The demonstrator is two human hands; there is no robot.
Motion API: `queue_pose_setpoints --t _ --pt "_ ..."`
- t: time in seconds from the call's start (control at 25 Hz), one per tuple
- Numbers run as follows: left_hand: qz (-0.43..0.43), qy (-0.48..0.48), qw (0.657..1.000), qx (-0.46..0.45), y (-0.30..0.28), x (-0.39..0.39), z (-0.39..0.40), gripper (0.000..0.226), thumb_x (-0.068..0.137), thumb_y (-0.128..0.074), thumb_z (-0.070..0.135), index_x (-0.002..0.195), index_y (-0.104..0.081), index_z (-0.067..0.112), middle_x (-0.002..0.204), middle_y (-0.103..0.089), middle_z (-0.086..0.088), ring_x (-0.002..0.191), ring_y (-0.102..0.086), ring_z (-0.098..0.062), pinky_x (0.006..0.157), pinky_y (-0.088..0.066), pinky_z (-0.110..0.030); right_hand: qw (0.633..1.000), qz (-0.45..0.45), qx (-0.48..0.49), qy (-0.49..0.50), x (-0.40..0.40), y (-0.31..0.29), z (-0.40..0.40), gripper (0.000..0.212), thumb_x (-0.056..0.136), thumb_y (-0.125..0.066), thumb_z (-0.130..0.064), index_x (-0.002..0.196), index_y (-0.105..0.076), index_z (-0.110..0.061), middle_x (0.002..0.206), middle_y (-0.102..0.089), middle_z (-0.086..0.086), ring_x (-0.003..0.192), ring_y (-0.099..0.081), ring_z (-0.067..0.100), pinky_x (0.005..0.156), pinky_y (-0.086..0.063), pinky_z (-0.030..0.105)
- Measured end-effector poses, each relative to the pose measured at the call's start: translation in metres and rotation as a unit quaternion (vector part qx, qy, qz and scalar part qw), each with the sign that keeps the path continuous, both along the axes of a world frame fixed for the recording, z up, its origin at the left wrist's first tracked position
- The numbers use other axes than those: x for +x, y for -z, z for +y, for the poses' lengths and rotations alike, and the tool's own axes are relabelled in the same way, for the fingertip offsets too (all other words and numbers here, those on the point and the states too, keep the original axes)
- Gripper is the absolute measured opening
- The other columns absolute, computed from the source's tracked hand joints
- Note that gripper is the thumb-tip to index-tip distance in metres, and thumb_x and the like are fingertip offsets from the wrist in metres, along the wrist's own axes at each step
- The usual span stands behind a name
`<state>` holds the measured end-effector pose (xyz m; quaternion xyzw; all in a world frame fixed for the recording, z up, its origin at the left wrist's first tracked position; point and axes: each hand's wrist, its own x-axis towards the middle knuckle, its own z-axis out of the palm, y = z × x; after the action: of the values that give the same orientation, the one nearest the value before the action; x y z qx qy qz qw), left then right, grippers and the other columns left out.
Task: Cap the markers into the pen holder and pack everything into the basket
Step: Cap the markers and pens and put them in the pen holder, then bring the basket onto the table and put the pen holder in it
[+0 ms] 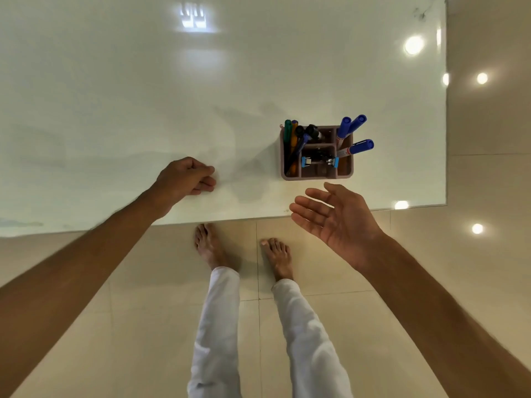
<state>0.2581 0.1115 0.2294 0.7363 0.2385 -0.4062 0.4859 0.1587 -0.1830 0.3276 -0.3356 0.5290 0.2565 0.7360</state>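
A brown pen holder (316, 175) with several compartments stands on the white table near its front right corner. Three blue-capped markers (355, 130) lean out of its right compartment. Green, orange and dark pens (291, 136) fill the left one, and blue binder clips (307, 162) sit in the middle. My right hand (336, 222) hovers just in front of the holder, palm up, fingers straight and spread, holding nothing. My left hand (186, 176) rests on the table to the holder's left with fingers curled into a loose fist; nothing shows in it. No basket is in view.
The glossy white table (143, 110) ends at a front edge just under my hands and a right edge beyond the holder. Beige floor tiles (431, 282) lie below, with my bare feet (244, 254) close to the table edge.
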Motion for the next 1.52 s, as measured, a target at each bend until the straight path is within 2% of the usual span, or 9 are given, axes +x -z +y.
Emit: queue_pose_setpoints --t 0.08,0.24,0.4,0.72,1.04,1.16,1.28,1.4,1.52 --pt "0.013 0.004 1.000 0.007 -0.004 -0.019 0.004 0.022 0.097 -0.072 0.037 0.106 -0.071 0.016 0.100 -0.082 -0.001 0.096 -0.078 -0.018 0.087 -0.056 -0.031 0.998 0.013 -0.020 -0.050 -0.009 0.004 0.007 0.035 0.105 -0.054 -0.028 0.126 -0.065 -0.002 0.112 -0.078 0.020 0.103 -0.077 0.035 0.092 -0.063 0.046" --pt "0.039 -0.065 0.997 0.001 -0.022 -0.074 0.026 0.035 0.101 -0.067 0.041 0.120 -0.067 0.011 0.110 -0.080 -0.001 0.105 -0.074 -0.022 0.091 -0.053 -0.036 0.985 0.015 -0.046 -0.163 -0.023 0.006 0.028 0.032 0.104 -0.055 -0.026 0.121 -0.067 -0.003 0.114 -0.077 0.022 0.098 -0.076 0.033 0.098 -0.060 0.048" --pt "0.028 -0.135 0.990 -0.017 -0.039 -0.124 0.058 0.027 0.103 -0.065 0.034 0.120 -0.066 0.013 0.118 -0.077 -0.007 0.104 -0.071 -0.025 0.094 -0.050 -0.040 0.972 -0.013 -0.073 -0.225 -0.040 0.006 0.040 0.026 0.104 -0.056 -0.025 0.115 -0.069 -0.004 0.106 -0.078 0.018 0.094 -0.076 0.031 0.098 -0.060 0.048" --pt "0.006 -0.167 0.986 -0.018 -0.048 -0.219 0.130 0.022 0.102 -0.065 0.036 0.115 -0.069 0.018 0.113 -0.079 -0.003 0.111 -0.074 -0.027 0.095 -0.054 -0.041 0.965 -0.031 -0.101 -0.240 -0.118 0.010 0.090 0.020 0.100 -0.057 -0.020 0.108 -0.068 -0.006 0.098 -0.078 0.016 0.090 -0.074 0.031 0.102 -0.055 0.049" --pt "0.002 -0.201 0.979 -0.016 -0.060 -0.304 0.218 0.029 0.103 -0.063 0.035 0.123 -0.069 0.014 0.113 -0.079 -0.002 0.111 -0.075 -0.024 0.099 -0.056 -0.043 0.968 -0.034 -0.086 -0.235 -0.177 0.034 0.179 0.030 0.094 -0.066 -0.034 0.113 -0.068 -0.010 0.108 -0.077 0.013 0.100 -0.076 0.029 0.093 -0.060 0.043" --pt "0.014 -0.270 0.963 -0.022 -0.036 -0.325 0.247 0.023 0.104 -0.062 0.031 0.119 -0.070 0.015 0.110 -0.079 -0.001 0.112 -0.074 -0.026 0.094 -0.057 -0.040 0.968 -0.036 -0.098 -0.230 -0.177 0.063 0.209 0.036 0.093 -0.067 -0.033 0.119 -0.068 -0.008 0.124 -0.075 0.018 0.120 -0.070 0.033 0.100 -0.058 0.045" --pt "0.008 -0.335 0.942 -0.028 0.007 -0.336 0.259 0.019 0.105 -0.061 0.028 0.117 -0.071 0.017 0.107 -0.078 -0.001 0.109 -0.075 -0.025 0.087 -0.058 -0.036 0.961 -0.055 -0.124 -0.243 -0.170 0.111 0.237 0.040 0.096 -0.064 -0.030 0.126 -0.067 -0.004 0.131 -0.072 0.018 0.124 -0.068 0.033 0.107 -0.054 0.046" --pt "-0.019 -0.378 0.925 -0.042 0.082 -0.335 0.263 0.015 0.104 -0.062 0.026 0.113 -0.072 0.019 0.105 -0.078 0.000 0.103 -0.075 -0.023 0.093 -0.058 -0.038 0.934 -0.099 -0.170 -0.297 -0.154 0.198 0.261 0.042 0.103 -0.056 -0.025 0.140 -0.060 -0.006 0.136 -0.068 0.013 0.128 -0.063 0.030 0.110 -0.050 0.042" --pt "-0.040 -0.428 0.900 -0.072 0.169 -0.322 0.259 0.013 0.102 -0.065 0.026 0.110 -0.072 0.019 0.101 -0.078 0.002 0.099 -0.075 -0.022 0.093 -0.058 -0.038 0.904 -0.153 -0.209 -0.339 -0.116 0.291 0.273 0.033 0.106 -0.054 -0.023 0.137 -0.059 -0.013 0.144 -0.060 0.010 0.132 -0.057 0.028 0.112 -0.046 0.039"
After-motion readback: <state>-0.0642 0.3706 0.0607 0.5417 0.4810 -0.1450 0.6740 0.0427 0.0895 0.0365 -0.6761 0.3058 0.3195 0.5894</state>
